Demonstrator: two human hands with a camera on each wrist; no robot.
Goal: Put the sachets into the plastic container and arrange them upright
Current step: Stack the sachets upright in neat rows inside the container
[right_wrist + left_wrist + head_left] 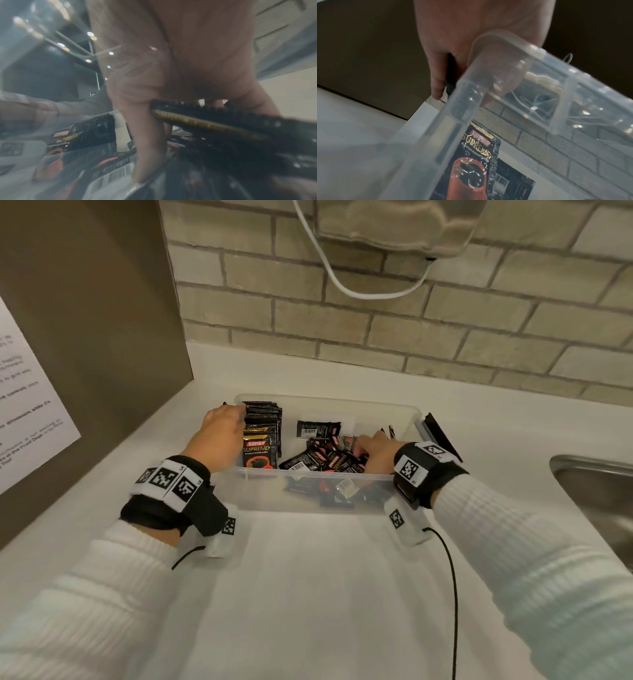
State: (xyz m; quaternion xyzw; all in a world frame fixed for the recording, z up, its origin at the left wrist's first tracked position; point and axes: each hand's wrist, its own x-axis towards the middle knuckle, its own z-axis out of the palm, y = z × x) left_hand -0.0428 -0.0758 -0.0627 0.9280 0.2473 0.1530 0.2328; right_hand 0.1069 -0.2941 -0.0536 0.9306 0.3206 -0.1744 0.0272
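A clear plastic container (329,402) stands on the white counter. At its left end a row of black Kopiko sachets (262,436) stands upright. My left hand (236,419) grips the container's left wall (505,44), fingers outside and thumb inside against that row; through the wall the front sachet (476,155) shows. Loose sachets (325,458) lie in a heap at the right end, and one lies flat alone (318,428). My right hand (363,448) reaches into the heap. In the blurred right wrist view it (197,129) pinches a black, gold-striped sachet (217,125).
A dark flat item (442,436) leans by the container's right end. A steel sink (596,491) is at the right. A brown panel with a paper notice (27,412) stands on the left, a brick wall behind. A black cable (454,594) hangs from my right wrist.
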